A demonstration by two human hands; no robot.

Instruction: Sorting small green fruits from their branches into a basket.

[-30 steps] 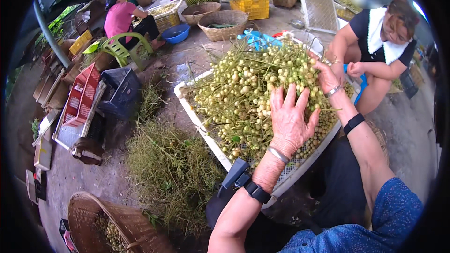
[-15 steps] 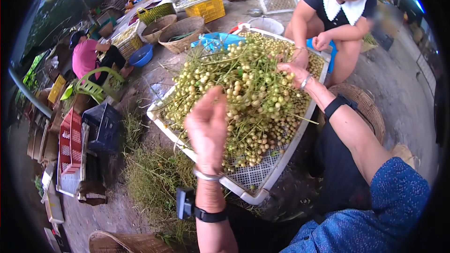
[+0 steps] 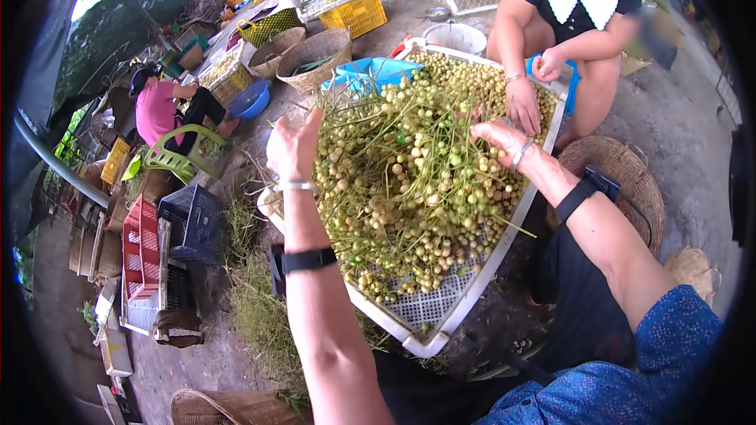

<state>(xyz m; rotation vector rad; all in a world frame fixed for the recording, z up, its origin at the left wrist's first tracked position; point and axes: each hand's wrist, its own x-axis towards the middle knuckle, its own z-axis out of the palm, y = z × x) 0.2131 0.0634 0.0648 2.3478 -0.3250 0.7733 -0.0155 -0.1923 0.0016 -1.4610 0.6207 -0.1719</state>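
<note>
A heap of small round yellow-green fruits on thin stems covers a white mesh tray in front of me. My left hand is raised at the heap's left edge, thumb and fingers apart, with no fruit visible in it. My right hand reaches over the heap's right side, fingers stretched out and touching the fruit clusters; its fingertips are partly lost among the stems. Across the tray, a co-worker's hand rests on loose fruits, while their other hand is held closed above the knee.
Bare stems lie piled on the ground left of the tray. A wicker basket stands by my right arm. Red and dark blue crates stand at left. Beyond are a blue basin, baskets and a seated person in pink.
My left hand has moved left and farther away, from over the heap to its left edge. My right hand stays on the right side. The co-worker's hand lies lower on the fruits.
</note>
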